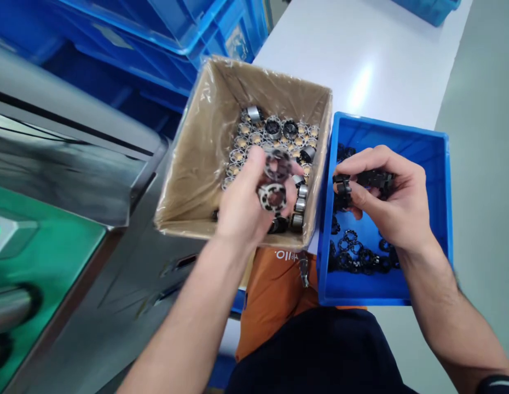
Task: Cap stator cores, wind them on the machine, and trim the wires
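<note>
My left hand (242, 210) is closed around two ring-shaped metal parts with dark notched insides, and the front metal ring (273, 197) shows its face. This hand is over a plastic-lined cardboard box (189, 164). Inside the box, many similar metal rings (254, 138) lie in rows, some on their sides. My right hand (402, 200) pinches a black notched ring (342, 189) between thumb and fingertips, and more black rings sit in its palm. Below it, a blue plastic bin (437, 219) holds loose black rings (363, 260). Blur hides the finer shape of the rings.
Blue crates (164, 49) are stacked behind the box. A white table (340, 49) carries another blue bin (435, 8) at its far end. To the left stands a metal machine (74, 180) with a green surface (45, 262).
</note>
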Demonstrator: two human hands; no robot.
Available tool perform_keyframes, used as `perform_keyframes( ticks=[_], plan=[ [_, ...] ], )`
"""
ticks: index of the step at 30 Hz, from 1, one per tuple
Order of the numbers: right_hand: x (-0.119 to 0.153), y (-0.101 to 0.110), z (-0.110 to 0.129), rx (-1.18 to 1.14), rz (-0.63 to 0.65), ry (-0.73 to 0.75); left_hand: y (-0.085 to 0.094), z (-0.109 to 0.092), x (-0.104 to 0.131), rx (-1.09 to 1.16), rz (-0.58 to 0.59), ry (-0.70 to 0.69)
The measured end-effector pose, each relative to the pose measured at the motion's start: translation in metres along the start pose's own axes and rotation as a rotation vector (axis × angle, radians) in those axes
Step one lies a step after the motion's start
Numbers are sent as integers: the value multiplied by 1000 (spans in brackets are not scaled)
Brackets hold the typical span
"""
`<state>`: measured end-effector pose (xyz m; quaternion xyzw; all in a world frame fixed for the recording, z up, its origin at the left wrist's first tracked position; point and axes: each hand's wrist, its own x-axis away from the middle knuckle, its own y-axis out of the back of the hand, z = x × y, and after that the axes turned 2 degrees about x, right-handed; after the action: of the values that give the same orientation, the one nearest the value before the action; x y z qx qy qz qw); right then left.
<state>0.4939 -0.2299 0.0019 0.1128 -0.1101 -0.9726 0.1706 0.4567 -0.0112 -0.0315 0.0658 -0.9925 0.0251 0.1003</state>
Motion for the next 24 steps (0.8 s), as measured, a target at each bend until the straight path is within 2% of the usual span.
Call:
perform_keyframes(
  ticks=[3,4,8,11,18,24],
  plan=[
    [-8,-20,-1,-13,-19,48,-10,20,2,392,21,-63],
    [-8,-26,-4,-14,-30,49,-11,24,3,438,34,-66],
    [-2,-45,-16,104,-97,53,-12,29,11,442,26,-42],
    [2,-51,-19,175,-149,113,-12,28,15,474,76,-32],
    [4,-53,-22,139,-97,237,-11,37,24,382,181,-59],
    [8,-47,-28,224,-93,313,-9,41,25,313,162,-75]
  ],
)
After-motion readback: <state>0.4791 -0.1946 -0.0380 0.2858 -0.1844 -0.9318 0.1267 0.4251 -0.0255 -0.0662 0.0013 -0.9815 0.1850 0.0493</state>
